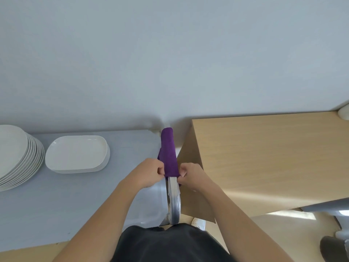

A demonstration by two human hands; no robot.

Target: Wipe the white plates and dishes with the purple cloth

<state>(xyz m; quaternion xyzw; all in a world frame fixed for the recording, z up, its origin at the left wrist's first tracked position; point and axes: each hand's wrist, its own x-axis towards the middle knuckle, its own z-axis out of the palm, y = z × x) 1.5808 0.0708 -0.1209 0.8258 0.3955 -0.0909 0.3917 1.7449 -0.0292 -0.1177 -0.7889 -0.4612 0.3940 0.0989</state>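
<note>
Centre frame: left hand [149, 173] and right hand [192, 174], fingers curled tight, pinch cloth [168, 154] folded over plate [174, 201], held edge-on, apparently to wipe both faces together.

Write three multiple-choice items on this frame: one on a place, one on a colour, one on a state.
1. Where is the stack of oblong dishes?
A. in a sink
B. on the grey table, right of the round plates
C. on a chair

2. What colour is the cloth?
A. purple
B. green
C. yellow

3. How is the held white plate placed?
A. flat on the table
B. face down
C. on edge, cloth over its far rim

1 B, beside the round plates; 2 A, plainly purple; 3 C, left hand and right hand pinch the cloth at its rim.
</note>
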